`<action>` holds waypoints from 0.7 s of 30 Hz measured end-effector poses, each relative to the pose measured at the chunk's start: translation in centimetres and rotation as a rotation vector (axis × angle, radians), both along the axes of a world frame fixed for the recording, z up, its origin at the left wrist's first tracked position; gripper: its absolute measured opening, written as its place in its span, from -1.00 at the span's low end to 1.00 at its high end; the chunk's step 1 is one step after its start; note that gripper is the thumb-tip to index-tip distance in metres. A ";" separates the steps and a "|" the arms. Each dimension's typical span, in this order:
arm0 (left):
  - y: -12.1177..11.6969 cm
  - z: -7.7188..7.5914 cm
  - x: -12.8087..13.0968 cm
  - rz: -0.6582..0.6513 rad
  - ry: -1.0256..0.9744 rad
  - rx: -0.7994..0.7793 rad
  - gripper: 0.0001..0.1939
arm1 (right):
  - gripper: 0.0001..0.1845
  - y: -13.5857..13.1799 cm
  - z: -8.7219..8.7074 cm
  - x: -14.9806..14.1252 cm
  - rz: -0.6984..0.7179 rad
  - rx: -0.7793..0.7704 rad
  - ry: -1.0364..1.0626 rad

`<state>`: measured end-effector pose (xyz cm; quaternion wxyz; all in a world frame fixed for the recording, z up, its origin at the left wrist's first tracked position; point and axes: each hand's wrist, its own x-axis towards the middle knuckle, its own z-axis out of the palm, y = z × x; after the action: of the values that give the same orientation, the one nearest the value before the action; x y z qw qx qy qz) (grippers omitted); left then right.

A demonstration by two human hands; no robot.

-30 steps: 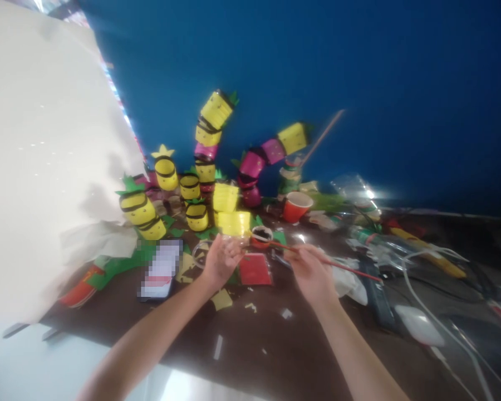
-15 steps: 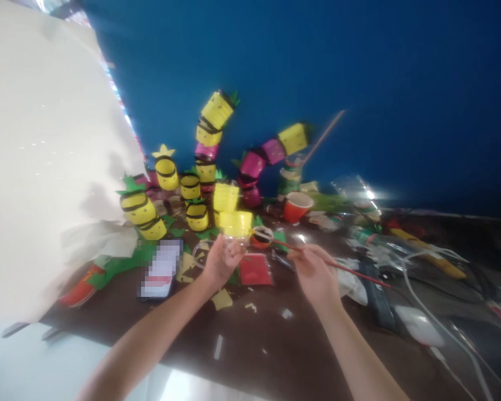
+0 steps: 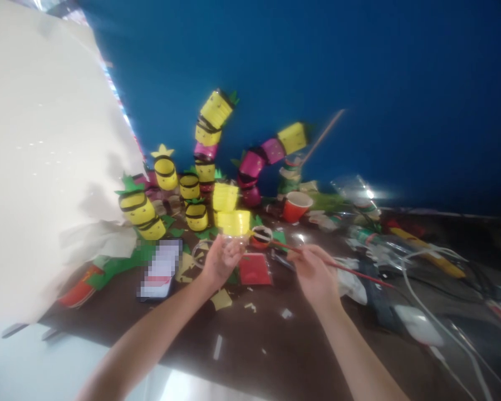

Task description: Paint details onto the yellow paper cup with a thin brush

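My left hand (image 3: 222,260) grips the clear lower part of a cup-like piece (image 3: 234,223) whose upper band is yellow. In my right hand (image 3: 317,274) is a long red-handled paintbrush (image 3: 354,272), pinched near its middle. Its tip points left and meets, or nearly meets, the right side of the yellow band; contact is hard to tell. Behind the brush tip stands a small round container (image 3: 261,236) with dark contents. A red square (image 3: 255,269) lies between my hands. Another yellow piece (image 3: 225,197) stands just behind the held one.
Yellow banded figures (image 3: 137,207) with green tops stand at left, taller yellow-and-purple stacks (image 3: 250,166) behind. A red cup (image 3: 298,207) is behind my right hand. A phone (image 3: 161,270) lies left. Clear bottles (image 3: 384,248), a white cable (image 3: 409,281) and a computer mouse (image 3: 420,324) clutter the right.
Very little differs. The yellow-banded piece in my left hand has shifted slightly left, and both hands keep their grips. The brush has barely moved.
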<state>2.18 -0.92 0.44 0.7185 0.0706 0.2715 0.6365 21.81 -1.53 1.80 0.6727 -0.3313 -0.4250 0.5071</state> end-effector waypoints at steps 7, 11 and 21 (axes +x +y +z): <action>0.0 -0.2 0.0 -0.028 -0.007 0.032 -0.76 | -0.89 -0.4 -0.2 -0.8 0.048 -0.034 -0.007; 0.1 -0.5 -0.4 -0.013 -0.016 0.012 -0.66 | -0.90 0.3 -0.5 -0.1 -0.047 0.004 0.001; -0.2 -0.6 -0.6 -0.127 -0.070 0.044 -0.59 | -0.88 -0.3 -0.1 -0.5 0.060 0.002 0.012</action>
<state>1.55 -1.15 -0.19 0.7648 0.0815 0.2271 0.5974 21.26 -1.84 1.72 0.6599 -0.3147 -0.4311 0.5288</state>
